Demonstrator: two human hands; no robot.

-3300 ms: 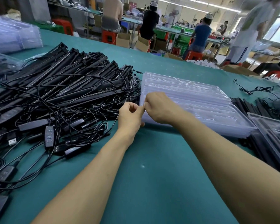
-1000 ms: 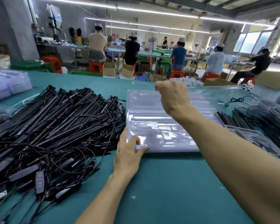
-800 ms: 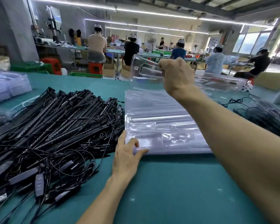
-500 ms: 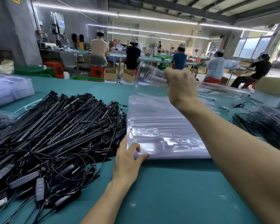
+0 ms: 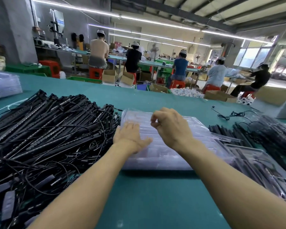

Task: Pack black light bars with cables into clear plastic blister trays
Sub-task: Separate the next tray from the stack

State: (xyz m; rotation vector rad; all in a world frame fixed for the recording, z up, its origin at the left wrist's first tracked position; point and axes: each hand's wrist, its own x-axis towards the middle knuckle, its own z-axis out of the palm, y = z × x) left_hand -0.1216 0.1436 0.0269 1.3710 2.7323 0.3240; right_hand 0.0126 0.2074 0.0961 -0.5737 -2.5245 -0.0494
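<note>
Teal table (image 5: pixel 155 204): light bars (image 5: pixel 48 129) slant (near-left, far-right).

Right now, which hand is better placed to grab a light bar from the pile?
Left. The left hand rests flat on the tray stack right beside the pile of light bars; the right hand hovers above the stack, farther from the pile.

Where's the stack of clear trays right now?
Head view, centre of the green table: the stack of clear trays lies just right of the pile of black light bars, with the left hand flat on its left part.
</note>
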